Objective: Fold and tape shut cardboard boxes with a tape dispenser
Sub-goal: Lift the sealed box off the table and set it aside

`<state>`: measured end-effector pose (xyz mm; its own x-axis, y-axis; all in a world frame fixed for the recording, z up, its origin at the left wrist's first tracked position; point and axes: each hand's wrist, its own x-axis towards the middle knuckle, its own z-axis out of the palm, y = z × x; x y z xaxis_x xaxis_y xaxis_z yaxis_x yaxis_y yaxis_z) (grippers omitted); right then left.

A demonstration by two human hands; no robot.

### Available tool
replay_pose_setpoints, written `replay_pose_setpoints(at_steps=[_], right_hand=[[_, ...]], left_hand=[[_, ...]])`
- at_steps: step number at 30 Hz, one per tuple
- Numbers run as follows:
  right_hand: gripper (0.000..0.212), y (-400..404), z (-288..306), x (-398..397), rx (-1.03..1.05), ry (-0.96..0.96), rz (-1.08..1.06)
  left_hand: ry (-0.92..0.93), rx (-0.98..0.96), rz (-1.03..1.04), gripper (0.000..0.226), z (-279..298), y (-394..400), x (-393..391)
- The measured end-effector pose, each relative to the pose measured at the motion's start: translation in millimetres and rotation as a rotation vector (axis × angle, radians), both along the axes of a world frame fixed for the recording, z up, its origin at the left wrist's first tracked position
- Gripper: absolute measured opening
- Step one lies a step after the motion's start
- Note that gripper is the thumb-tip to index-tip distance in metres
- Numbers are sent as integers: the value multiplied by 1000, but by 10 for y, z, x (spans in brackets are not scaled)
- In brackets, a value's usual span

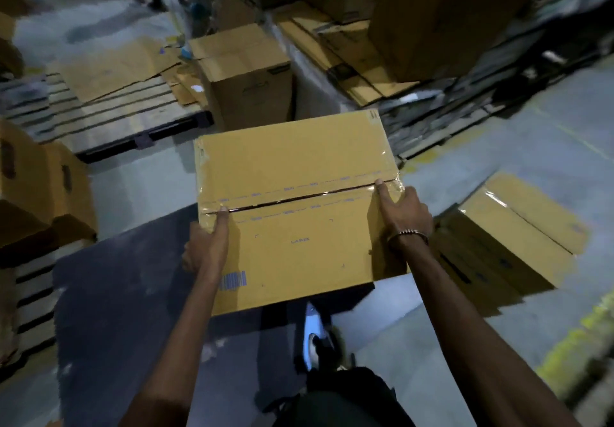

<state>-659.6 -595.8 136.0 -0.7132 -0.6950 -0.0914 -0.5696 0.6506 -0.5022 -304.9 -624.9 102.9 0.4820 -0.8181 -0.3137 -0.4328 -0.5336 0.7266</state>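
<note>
Holding a closed cardboard box (292, 207) out in front at the centre of the view, a person grips it at both short ends above a grey warehouse floor (498, 167). The left hand (207, 244) clasps the left end, thumb laid on top at the centre seam, the other fingers wrapped around the side and out of sight. The right hand (403, 214) clasps the right end the same way, thumb pressed on the seam, fingers curled over the edge; a bracelet (410, 234) circles that wrist. Clear tape (299, 197) runs along the seam between the two top flaps, with a dark gap showing along part of it. A blue barcode (234, 281) is printed near the box's lower left corner. Below the box lies a dark mat (109, 293). Another taped box (511, 237) rests on the floor to the right. A taller box (246, 74) stands beyond, beside a wooden pallet (109, 121) with flattened cardboard (116, 67).
</note>
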Motion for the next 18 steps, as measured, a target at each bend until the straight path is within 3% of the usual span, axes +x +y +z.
replay_pose_setpoints(at_steps=[4,8,12,18], right_hand=[[86,389,127,-724,-58,11,-221],[97,716,107,-1441,-108,-40,-404],[83,1001,-31,-2238,-131,-84,-577],[89,1038,-462,-3688,-114,-209,-800]], left_hand=[[36,-34,-196,91,112,-192,-827],[20,-62,-385,85,207,-385,-1724],[-16,-76,-576,79,177,-589,-2771],[-82,-46,-721,75,-40,-1007,-4714]])
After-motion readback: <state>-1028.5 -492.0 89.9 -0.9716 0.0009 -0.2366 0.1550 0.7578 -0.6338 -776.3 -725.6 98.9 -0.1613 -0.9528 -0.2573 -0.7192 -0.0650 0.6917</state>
